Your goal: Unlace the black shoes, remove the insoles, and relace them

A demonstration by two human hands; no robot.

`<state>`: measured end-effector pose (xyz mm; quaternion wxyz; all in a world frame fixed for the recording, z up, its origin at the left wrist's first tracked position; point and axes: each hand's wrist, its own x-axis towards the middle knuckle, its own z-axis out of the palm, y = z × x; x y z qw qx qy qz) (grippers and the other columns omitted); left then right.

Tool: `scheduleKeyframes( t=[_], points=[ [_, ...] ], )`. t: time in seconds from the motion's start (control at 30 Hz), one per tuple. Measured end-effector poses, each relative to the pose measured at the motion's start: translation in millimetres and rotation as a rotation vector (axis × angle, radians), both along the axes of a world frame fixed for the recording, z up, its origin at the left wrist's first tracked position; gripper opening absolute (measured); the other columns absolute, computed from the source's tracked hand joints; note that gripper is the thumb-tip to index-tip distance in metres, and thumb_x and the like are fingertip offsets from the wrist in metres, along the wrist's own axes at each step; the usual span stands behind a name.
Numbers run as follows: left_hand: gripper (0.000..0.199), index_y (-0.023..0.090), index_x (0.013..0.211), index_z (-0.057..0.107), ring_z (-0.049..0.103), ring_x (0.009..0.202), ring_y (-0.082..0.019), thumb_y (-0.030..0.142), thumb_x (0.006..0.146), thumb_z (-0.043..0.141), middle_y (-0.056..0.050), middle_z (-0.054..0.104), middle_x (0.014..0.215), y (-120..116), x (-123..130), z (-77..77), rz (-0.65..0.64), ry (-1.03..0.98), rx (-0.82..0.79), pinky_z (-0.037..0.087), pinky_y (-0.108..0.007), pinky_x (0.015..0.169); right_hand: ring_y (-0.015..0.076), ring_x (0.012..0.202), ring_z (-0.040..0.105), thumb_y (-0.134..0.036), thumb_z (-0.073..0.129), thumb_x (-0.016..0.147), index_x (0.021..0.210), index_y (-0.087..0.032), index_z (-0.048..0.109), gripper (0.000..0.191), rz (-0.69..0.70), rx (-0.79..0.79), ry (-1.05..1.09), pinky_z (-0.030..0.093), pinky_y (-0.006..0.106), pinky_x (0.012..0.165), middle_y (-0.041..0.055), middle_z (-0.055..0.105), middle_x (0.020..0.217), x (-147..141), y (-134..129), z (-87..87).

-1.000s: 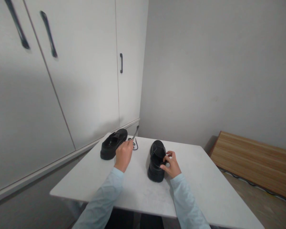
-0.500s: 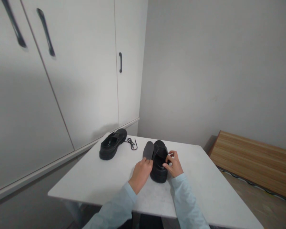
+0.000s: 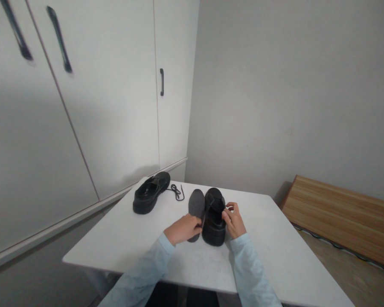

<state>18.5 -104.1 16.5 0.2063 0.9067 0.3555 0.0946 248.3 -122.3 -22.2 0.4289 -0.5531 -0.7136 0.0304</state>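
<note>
Head view: left hand (image 3: 183,228) was curled around the near end of a flat dark grey shoe insole (image 3: 196,204), fingers closed on it, and the insole lay along the left side of the near black chunky-soled leather shoe (image 3: 213,217), touching or just beside it. Right hand (image 3: 234,220) was on the right side of that same shoe, fingertips (image 3: 226,210) pinched at the upper near the opening; too small to tell whether they gripped a flap or only pressed on it. The near shoe stood upright on its sole, toe pointing away from the person, near the middle of the white rectangular table (image 3: 269,256). Both forearms were in light blue sleeves (image 3: 246,273). A second black shoe (image 3: 149,193) of the same kind sat well to the left of the near shoe, towards the table's far left corner. A loose black shoelace (image 3: 176,191) lay coiled between the two shoes, just right of the second one. White cupboard doors with dark handles (image 3: 161,82) stood left of the table; a wooden board (image 3: 339,217) lay right of it on the floor.
</note>
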Motion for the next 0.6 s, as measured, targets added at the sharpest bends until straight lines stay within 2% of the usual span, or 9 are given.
scheduleKeyframes(
  t=[0.07,0.13,0.27,0.33,0.4,0.53,0.6],
  points=[
    [0.022,0.018,0.091,0.067,0.065,0.084,-0.019,0.027,0.086,0.047,-0.006,0.071,0.086,16.1,-7.2,5.3,0.039,-0.026,0.006,0.046,-0.027,0.075,0.0191,0.085,0.051,-0.041,0.026,0.093,0.064,-0.018,0.060,0.050,-0.015,-0.010,0.017,0.047,0.034,0.080,0.0084,0.046,0.101,-0.2,-0.1,1.0],
    [0.024,0.017,0.098,0.066,0.064,0.088,-0.021,0.027,0.086,0.047,-0.007,0.070,0.093,37.2,-13.5,7.0,0.131,-0.013,0.053,0.045,-0.028,0.079,0.0187,0.085,0.052,-0.041,0.025,0.094,0.065,-0.018,0.061,0.052,-0.026,-0.019,0.024,0.047,0.034,0.079,0.0086,0.047,0.102,-1.1,-0.7,2.5],
    [0.032,0.013,0.114,0.058,0.059,0.103,-0.023,0.024,0.086,0.048,-0.013,0.064,0.109,80.2,-22.5,1.1,0.434,-0.011,0.234,0.041,-0.030,0.090,0.0185,0.084,0.054,-0.042,0.031,0.093,0.071,-0.018,0.064,0.046,-0.023,-0.017,0.041,0.050,0.034,0.076,0.0092,0.046,0.103,-4.7,-3.2,6.3],
    [0.040,0.008,0.124,0.049,0.055,0.109,-0.024,0.022,0.087,0.046,-0.018,0.059,0.115,96.3,-24.6,-7.1,0.509,-0.017,0.271,0.037,-0.032,0.095,0.0184,0.082,0.055,-0.043,0.034,0.092,0.075,-0.019,0.064,0.042,-0.005,-0.007,0.067,0.052,0.032,0.069,0.0094,0.046,0.103,-5.9,-3.6,7.2],
    [0.047,0.008,0.128,0.043,0.050,0.115,-0.025,0.028,0.086,0.049,-0.018,0.056,0.119,106.7,-25.1,-18.6,0.593,-0.009,0.302,0.034,-0.032,0.098,0.0183,0.081,0.055,-0.044,0.037,0.091,0.078,-0.019,0.065,0.039,0.007,0.008,0.089,0.053,0.030,0.062,0.0095,0.047,0.102,-6.2,-3.1,6.9],
    [0.061,0.010,0.135,0.035,0.037,0.127,-0.033,0.044,0.086,0.049,-0.025,0.039,0.135,113.0,-22.9,-42.5,0.669,0.047,0.345,0.027,-0.040,0.102,0.0177,0.081,0.055,-0.043,0.041,0.090,0.084,-0.020,0.064,0.034,0.001,0.030,0.114,0.054,0.029,0.061,0.0093,0.046,0.102,-5.6,-1.6,4.9],
    [0.063,0.012,0.134,0.037,0.036,0.127,-0.035,0.048,0.084,0.050,-0.025,0.036,0.137,112.2,-21.8,-49.9,0.690,0.087,0.322,0.027,-0.043,0.101,0.0173,0.081,0.055,-0.043,0.041,0.090,0.086,-0.020,0.064,0.032,0.001,0.029,0.117,0.054,0.028,0.061,0.0090,0.046,0.102,-5.5,-1.6,4.5]
  ],
)
